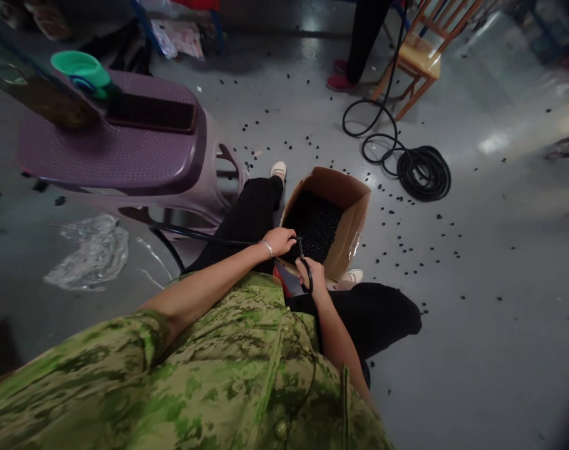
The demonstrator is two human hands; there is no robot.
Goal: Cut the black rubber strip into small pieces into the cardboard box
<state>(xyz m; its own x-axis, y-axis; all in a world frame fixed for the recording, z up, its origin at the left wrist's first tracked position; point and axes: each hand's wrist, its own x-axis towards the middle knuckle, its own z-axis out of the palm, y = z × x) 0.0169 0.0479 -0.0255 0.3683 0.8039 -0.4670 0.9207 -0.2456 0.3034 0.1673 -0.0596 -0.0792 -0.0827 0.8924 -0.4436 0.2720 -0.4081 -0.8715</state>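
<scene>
My left hand [281, 241] is closed around a black rubber hose [204, 235] close to its end. From there the hose runs left past the purple stool. In my right hand [315, 275] is a pair of scissors [306, 269] with black handles, its blades pointing up at the hose end by my left fingertips. Both hands are over the near edge of an open cardboard box [352, 234] standing between my feet. Many small black pieces [315, 219] fill its bottom. Whether the blades touch the hose is too small to tell.
The purple stool [139, 153] at left bears a green cup [80, 72], a dark phone [153, 114] and a bottle. Clear plastic film [90, 256] lies below it. Beyond the box are a coiled black hose [424, 174], a wooden chair [418, 56], another person's legs and scattered black bits.
</scene>
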